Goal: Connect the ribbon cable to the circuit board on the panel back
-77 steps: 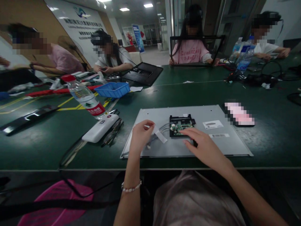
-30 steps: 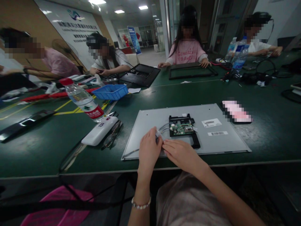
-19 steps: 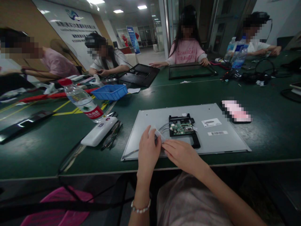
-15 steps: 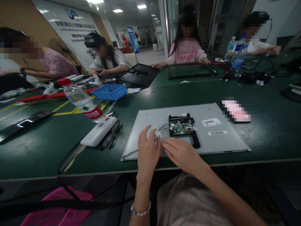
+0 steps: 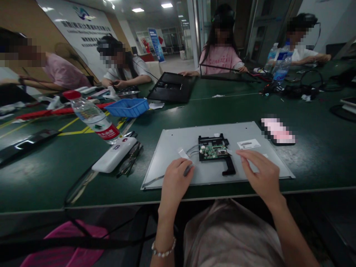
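Observation:
A flat grey display panel [image 5: 172, 141] lies on the green table in front of me, its back side up. On it sits a black plastic bracket [image 5: 229, 167] that carries a green circuit board [image 5: 213, 151]. Grey wires [image 5: 193, 149] run left from the board. My left hand [image 5: 175, 180] is closed over the panel's left part, with a grey cable [image 5: 151, 181] running into it and a dark grey piece showing at the thumb. A white strip [image 5: 183, 154] sticks up just beyond its fingers. Right of the bracket, my right hand [image 5: 261, 174] hovers with fingers stretched, holding nothing visible.
A phone [image 5: 278, 130] lies right of the panel. To the left are a white power bank [image 5: 114, 155], glasses [image 5: 130, 159], a water bottle [image 5: 96, 118] and a blue tray [image 5: 128, 107]. Several people sit around the table; one across holds a black frame [image 5: 222, 76].
My right hand has moved away from my left, to the right side of the bracket. My left hand has lowered and its fingers have curled in. The co-worker's black frame is tilted differently.

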Demonstrator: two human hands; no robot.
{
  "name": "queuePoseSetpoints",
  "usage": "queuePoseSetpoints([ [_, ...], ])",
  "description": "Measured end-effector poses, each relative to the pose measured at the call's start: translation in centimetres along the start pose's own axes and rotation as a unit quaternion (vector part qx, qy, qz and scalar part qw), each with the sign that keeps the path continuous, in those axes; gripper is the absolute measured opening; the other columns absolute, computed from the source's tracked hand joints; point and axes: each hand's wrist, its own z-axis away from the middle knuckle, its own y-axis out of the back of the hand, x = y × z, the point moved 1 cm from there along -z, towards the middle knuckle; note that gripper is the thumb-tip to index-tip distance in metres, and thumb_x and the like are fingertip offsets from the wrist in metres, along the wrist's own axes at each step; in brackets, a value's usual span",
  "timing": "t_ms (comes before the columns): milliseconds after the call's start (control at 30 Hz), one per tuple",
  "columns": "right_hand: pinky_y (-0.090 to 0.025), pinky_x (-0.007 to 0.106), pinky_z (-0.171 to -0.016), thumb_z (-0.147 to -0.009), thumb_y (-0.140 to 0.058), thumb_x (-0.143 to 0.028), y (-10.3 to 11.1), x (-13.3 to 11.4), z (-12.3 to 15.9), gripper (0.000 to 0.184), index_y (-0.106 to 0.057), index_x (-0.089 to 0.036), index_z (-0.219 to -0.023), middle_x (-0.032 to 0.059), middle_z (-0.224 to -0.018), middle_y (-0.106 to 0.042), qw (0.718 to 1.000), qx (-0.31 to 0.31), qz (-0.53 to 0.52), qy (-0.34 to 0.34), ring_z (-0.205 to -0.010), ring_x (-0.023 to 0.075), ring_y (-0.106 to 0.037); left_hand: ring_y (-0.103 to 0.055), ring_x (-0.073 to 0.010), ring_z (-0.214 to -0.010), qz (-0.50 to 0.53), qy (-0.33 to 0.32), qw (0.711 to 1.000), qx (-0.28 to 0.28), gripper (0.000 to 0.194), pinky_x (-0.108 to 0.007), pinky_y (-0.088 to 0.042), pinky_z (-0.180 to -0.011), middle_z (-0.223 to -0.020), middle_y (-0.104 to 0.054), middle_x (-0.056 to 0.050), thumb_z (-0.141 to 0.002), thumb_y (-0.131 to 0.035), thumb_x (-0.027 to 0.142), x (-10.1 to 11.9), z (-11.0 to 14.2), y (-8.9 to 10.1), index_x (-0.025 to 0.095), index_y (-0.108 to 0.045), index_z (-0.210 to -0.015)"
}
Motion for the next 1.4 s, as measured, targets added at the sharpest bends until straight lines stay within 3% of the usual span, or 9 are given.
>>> queuePoseSetpoints([
  [167, -0.053, 0.039, -0.085, -0.09, -0.048, -0.021, 1.9, 2.9, 0.8, 0.024, -0.068, -0.021, -0.103, 0.0079, -0.101, -0.072, 0.996, 0.041, 0.054, -0.05, -0.095, 0.0233, -0.067, -0.059, -0.0209, -0.093, -0.008, 0.003, 1.0, -0.014, 0.013, -0.035, -0.048, -0.087, -0.094, -0.066, -0.005, -0.088, -0.054, 0.022, 0.0, 0.1, 0.1, 0.021, -0.065, -0.095],
  [400, -0.051, 0.038, -0.088, -0.09, -0.048, -0.02, 0.9, 3.5, 1.1, 0.024, -0.067, -0.02, -0.104, 0.0067, -0.104, -0.071, 0.995, -0.08, 0.023, -0.051, -0.098, 0.0217, -0.065, -0.061, -0.0215, -0.093, -0.053, -0.01, 0.994, -0.097, 0.018, -0.035, -0.049, -0.086, -0.097, -0.067, -0.005, -0.088, -0.052, 0.017, -0.1, -0.7, 1.7, 0.02, -0.067, -0.098],
  [600, -0.052, 0.039, -0.087, -0.09, -0.047, -0.021, 0.8, 3.7, 1.4, 0.024, -0.067, -0.02, -0.104, 0.0064, -0.104, -0.071, 0.994, -0.093, 0.031, -0.044, -0.097, 0.0218, -0.066, -0.062, -0.0227, -0.092, -0.114, -0.04, 0.985, -0.125, 0.016, -0.035, -0.049, -0.084, -0.094, -0.068, -0.006, -0.089, -0.052, 0.023, 0.2, -1.2, 2.1, 0.02, -0.067, -0.096],
  [867, -0.052, 0.04, -0.087, -0.09, -0.046, -0.02, 0.9, 3.5, 1.4, 0.026, -0.067, -0.021, -0.104, 0.0071, -0.104, -0.071, 0.994, -0.098, 0.031, -0.036, -0.097, 0.0224, -0.066, -0.065, -0.0226, -0.086, -0.171, -0.038, 0.98, -0.09, 0.022, -0.033, -0.049, -0.077, -0.088, -0.07, -0.007, -0.089, -0.047, 0.015, 0.2, -2.1, 2.2, 0.02, -0.068, -0.095],
  [1033, -0.052, 0.039, -0.088, -0.09, -0.046, -0.019, 0.9, 3.4, 1.5, 0.025, -0.066, -0.02, -0.104, 0.0071, -0.105, -0.07, 0.993, -0.107, 0.03, -0.036, -0.097, 0.022, -0.065, -0.067, -0.0201, -0.092, -0.126, 0.001, 0.989, 0.075, 0.027, -0.032, -0.05, -0.084, -0.104, -0.071, -0.005, -0.092, -0.043, 0.023, -0.9, -3.8, 4.2, 0.02, -0.068, -0.103],
  [1100, -0.052, 0.039, -0.088, -0.09, -0.047, -0.019, 0.8, 3.5, 1.5, 0.024, -0.066, -0.02, -0.105, 0.007, -0.105, -0.07, 0.993, -0.11, 0.03, -0.037, -0.097, 0.0219, -0.065, -0.067, -0.0187, -0.095, -0.106, 0.009, 0.988, 0.114, 0.028, -0.031, -0.05, -0.087, -0.106, -0.071, -0.005, -0.093, -0.043, 0.024, -1.4, -4.3, 4.4, 0.02, -0.068, -0.105],
  [1167, -0.052, 0.04, -0.088, -0.089, -0.047, -0.02, 0.7, 3.6, 1.5, 0.025, -0.066, -0.02, -0.105, 0.007, -0.105, -0.07, 0.993, -0.111, 0.028, -0.041, -0.098, 0.022, -0.065, -0.067, -0.0188, -0.096, -0.094, 0.014, 0.99, 0.109, 0.028, -0.031, -0.049, -0.089, -0.106, -0.071, -0.004, -0.092, -0.043, 0.025, -2.0, -4.6, 4.1, 0.02, -0.068, -0.104],
  [1400, -0.052, 0.041, -0.088, -0.088, -0.045, -0.021, 0.5, 3.9, 1.5, 0.026, -0.066, -0.021, -0.104, 0.0075, -0.107, -0.069, 0.989, -0.133, 0.03, -0.05, -0.099, 0.0231, -0.064, -0.068, -0.0235, -0.091, -0.1, 0.074, 0.992, 0.0, 0.026, -0.034, -0.05, -0.085, -0.099, -0.073, -0.006, -0.089, -0.046, 0.029, -3.4, -4.1, 2.2, 0.02, -0.069, -0.098],
])
